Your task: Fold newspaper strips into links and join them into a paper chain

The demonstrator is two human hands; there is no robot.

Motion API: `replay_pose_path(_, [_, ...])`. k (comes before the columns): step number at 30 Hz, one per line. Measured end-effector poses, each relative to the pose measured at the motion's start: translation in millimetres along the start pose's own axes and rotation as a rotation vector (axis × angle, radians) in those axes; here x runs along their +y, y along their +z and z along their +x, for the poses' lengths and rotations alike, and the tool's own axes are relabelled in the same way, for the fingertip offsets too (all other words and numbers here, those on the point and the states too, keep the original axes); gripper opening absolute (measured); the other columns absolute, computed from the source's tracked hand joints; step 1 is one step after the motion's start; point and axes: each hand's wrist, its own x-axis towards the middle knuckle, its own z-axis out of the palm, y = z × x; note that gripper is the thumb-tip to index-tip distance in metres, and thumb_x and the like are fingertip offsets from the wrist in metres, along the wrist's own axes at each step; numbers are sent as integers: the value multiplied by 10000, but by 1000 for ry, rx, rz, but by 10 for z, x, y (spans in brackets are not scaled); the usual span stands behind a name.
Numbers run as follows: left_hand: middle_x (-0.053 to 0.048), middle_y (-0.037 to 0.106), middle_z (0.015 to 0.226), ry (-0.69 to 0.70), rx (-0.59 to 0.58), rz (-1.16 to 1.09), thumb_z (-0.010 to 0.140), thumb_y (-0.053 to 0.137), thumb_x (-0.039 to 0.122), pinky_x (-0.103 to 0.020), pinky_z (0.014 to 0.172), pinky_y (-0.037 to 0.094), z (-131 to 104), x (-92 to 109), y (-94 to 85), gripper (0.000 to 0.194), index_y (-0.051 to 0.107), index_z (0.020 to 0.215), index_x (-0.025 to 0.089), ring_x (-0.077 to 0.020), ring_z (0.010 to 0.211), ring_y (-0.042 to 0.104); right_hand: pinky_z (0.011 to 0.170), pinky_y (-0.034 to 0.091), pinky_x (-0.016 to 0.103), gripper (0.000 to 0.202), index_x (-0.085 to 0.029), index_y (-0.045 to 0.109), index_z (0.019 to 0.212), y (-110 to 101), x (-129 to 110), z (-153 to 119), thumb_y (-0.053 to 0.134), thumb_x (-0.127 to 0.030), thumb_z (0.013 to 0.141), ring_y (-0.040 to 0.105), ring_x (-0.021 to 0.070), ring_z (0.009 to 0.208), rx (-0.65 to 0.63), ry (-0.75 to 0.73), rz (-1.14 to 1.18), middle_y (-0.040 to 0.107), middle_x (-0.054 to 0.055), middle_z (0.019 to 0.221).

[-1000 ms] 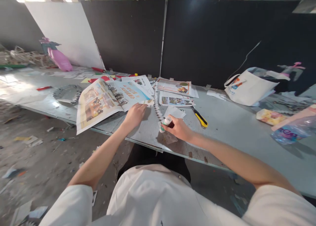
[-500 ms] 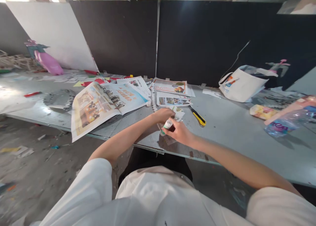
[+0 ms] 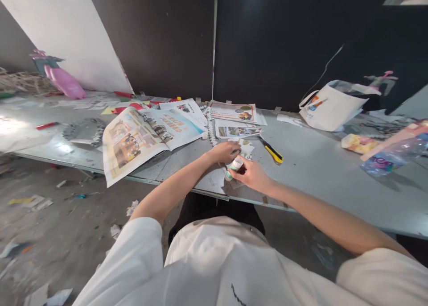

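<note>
White and green in the head view, the glue stick point(image 3: 234, 167) is tilting in the right hand point(image 3: 252, 174), whose fingers are clamping its tube just above the table's point(image 3: 310, 176) near edge. The left hand point(image 3: 224, 152) is resting just beside it, fingers curling by some paper pieces point(image 3: 246, 148); whether they are pinching anything, I cannot tell.

Judging by the bare-looking upper end and the small pale cap point(image 3: 204, 136) lying beside the open magazine point(image 3: 123, 143), uncapping seems done, while gluing is probably only partway along. A folded-paper chain point(image 3: 210, 130) is stretching behind the left hand, and a paper ring point(image 3: 96, 138) is lying farther left; how much is remaining cannot be judged.

Towards the front, the tabletop is ending close to both hands, and the magazine's corner is overhanging. To the right, bare surface is opening between the yellow utility knife point(image 3: 274, 154) and the plastic bottle point(image 3: 384, 161).
</note>
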Motion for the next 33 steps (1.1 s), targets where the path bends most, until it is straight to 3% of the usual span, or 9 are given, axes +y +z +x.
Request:
replay_pose_path(4, [-132, 758, 1493, -1, 12, -66, 1091, 515, 249, -374, 1224, 519, 18, -18, 29, 384, 798, 1342, 186, -266, 1427, 677, 605, 427, 340, 403, -285, 517, 872, -12, 27, -56, 747, -602, 967, 545, 199, 585, 3, -11, -9, 619, -32, 658])
replay_pose_path(16, [-111, 832, 1337, -22, -6, -81, 1027, 576, 253, -345, 1150, 564, 24, -53, 21, 377, 840, 1291, 202, -258, 1228, 767, 581, 431, 333, 396, -285, 530, 914, -28, 5, -173, 755, -606, 965, 547, 195, 570, -17, 11, 17, 616, -40, 650])
replay_pose_path(22, [-124, 777, 1452, -8, 5, -64, 996, 555, 167, -383, 1265, 504, 29, -84, 38, 397, 843, 1269, 192, -259, 1401, 685, 621, 441, 331, 371, -272, 554, 880, -48, -20, -188, 777, -557, 959, 538, 186, 607, -25, 14, 28, 602, -37, 679])
replay_pose_path(25, [-141, 702, 1553, -28, 16, -19, 932, 599, 133, -452, 1335, 442, 14, -100, 25, 409, 844, 1253, 196, -294, 1533, 580, 736, 511, 360, 334, -257, 606, 844, -32, -7, -171, 759, -524, 972, 620, 225, 759, -29, -24, -24, 654, 18, 809])
replay_pose_path(27, [-142, 697, 1551, -41, -8, -26, 918, 599, 128, -449, 1315, 460, 3, -105, 9, 431, 830, 1275, 201, -298, 1511, 597, 882, 558, 416, 347, -246, 647, 825, -4, 44, -151, 755, -542, 972, 683, 295, 992, 4, -47, -71, 720, 93, 1020])
replay_pose_path(30, [-127, 743, 1473, -41, -36, -50, 936, 585, 144, -397, 1259, 495, -8, -96, -18, 442, 788, 1323, 205, -279, 1419, 662, 1129, 507, 534, 389, -237, 697, 821, 31, 150, -114, 778, -593, 957, 595, 413, 1373, 59, -41, -147, 699, 164, 1406])
replay_pose_path(33, [-145, 778, 1373, -76, -31, -41, 979, 568, 202, -376, 1155, 546, -18, -72, -47, 395, 761, 1323, 175, -290, 1299, 708, 1189, 462, 583, 447, -237, 706, 802, 22, 215, -75, 755, -645, 978, 527, 456, 1494, 30, -2, -178, 673, 169, 1510])
